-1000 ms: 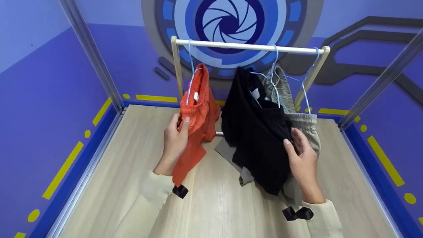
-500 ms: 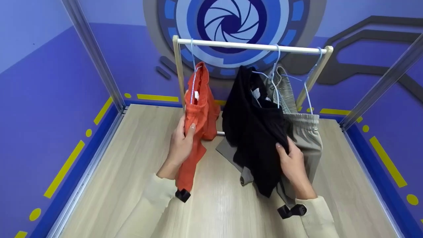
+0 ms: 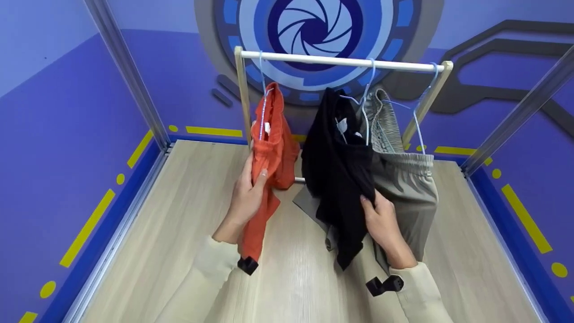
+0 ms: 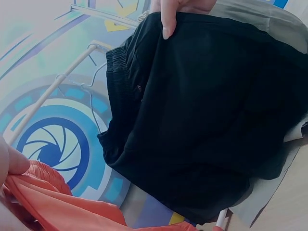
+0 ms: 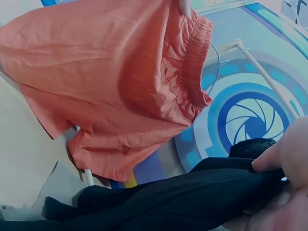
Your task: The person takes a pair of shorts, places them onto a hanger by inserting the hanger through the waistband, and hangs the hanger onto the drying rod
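Orange shorts [image 3: 273,152] hang from a wire hanger near the left end of the rack's rod. My left hand [image 3: 246,195] pinches their near side below the waistband, thumb in front. Black shorts [image 3: 338,170] hang right of the middle, and my right hand [image 3: 381,220] pinches their near edge between thumb and fingers. Behind and to the right hang grey-green pants [image 3: 406,193] with an elastic waistband. In the left wrist view the black shorts [image 4: 202,106] spread wide under the right hand's fingers; the right wrist view shows the orange shorts [image 5: 115,72] side-on.
The small rack has a white rod [image 3: 314,58] on wooden posts and stands on a wood-grain tabletop [image 3: 287,287]. Blue-purple printed walls [image 3: 58,134] with metal corner posts enclose it. A further wire hanger [image 3: 417,121] carries the pants at the rod's right end.
My right hand has closed on the black shorts and pulled them left, their hanger shifting slightly, so more of the grey-green pants shows. My left hand has moved slightly right with the orange shorts.
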A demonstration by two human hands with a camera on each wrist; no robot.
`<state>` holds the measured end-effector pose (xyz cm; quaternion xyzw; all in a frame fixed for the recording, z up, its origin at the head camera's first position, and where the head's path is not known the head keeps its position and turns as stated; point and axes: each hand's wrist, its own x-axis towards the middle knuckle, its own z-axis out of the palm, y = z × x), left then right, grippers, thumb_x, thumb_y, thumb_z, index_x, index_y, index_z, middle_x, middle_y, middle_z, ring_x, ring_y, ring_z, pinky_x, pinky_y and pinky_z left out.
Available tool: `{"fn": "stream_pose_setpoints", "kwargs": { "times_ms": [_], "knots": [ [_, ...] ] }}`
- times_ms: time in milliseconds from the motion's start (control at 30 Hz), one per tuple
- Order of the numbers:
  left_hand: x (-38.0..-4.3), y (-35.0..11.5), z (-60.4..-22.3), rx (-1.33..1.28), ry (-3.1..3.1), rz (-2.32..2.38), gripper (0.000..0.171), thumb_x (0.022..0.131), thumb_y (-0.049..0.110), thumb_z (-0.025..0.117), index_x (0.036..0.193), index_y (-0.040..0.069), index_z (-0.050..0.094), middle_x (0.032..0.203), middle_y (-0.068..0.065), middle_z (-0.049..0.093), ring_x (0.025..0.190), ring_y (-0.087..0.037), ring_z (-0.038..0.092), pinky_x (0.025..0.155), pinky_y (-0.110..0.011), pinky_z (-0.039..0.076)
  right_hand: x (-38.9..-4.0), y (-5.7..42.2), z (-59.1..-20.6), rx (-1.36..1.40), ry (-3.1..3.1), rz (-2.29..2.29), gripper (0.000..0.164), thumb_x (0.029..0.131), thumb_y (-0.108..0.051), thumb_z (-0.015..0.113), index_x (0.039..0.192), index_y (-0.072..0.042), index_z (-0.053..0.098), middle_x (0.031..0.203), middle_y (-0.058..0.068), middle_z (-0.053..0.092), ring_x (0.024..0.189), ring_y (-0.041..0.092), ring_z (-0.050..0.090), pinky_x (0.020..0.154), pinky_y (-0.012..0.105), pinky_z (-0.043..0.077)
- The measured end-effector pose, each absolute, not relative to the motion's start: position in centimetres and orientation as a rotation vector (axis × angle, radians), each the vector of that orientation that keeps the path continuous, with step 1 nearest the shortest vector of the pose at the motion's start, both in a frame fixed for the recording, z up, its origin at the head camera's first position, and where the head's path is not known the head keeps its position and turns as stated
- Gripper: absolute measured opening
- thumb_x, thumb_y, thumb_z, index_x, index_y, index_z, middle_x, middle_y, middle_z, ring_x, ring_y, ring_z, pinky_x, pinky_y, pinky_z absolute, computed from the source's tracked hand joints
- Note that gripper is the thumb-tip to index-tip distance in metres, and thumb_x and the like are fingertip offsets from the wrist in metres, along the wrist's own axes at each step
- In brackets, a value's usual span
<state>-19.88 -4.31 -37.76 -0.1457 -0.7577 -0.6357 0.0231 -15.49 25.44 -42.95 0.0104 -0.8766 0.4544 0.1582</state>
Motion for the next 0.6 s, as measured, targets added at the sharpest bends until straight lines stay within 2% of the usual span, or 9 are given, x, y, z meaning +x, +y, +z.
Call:
{"fn": "stream_pose_setpoints", "kwargs": {
  "times_ms": [333, 600],
  "knots": [
    [-19.9, -4.2, -37.7, -0.456, -2.329, -1.943, 0.060, 0.096, 0.014, 0.042, 0.147, 0.012, 0.010, 0.151, -0.003, 0.020, 0.133, -0.020, 0.032, 0.110, -0.040, 0.027, -15.5, 23.4, -42.8, 0.078, -2.480, 1.295, 0.035, 0.094, -0.015, 0.047, 0.129, -0.012, 0.051, 0.130, 0.012, 0.053, 0.120, 0.025, 0.050, 0.100, 0.040, 0.039],
    [-19.8, -4.1, -37.8, -0.458, -2.333, -1.947, 0.060, 0.096, 0.011, 0.041, 0.147, 0.013, 0.009, 0.152, -0.003, 0.019, 0.133, -0.019, 0.031, 0.109, -0.037, 0.027, -15.7, 22.4, -43.0, 0.132, -2.447, 1.287, 0.035, 0.093, -0.012, 0.049, 0.129, -0.012, 0.052, 0.131, 0.011, 0.053, 0.122, 0.024, 0.049, 0.100, 0.041, 0.039]
  ]
}}
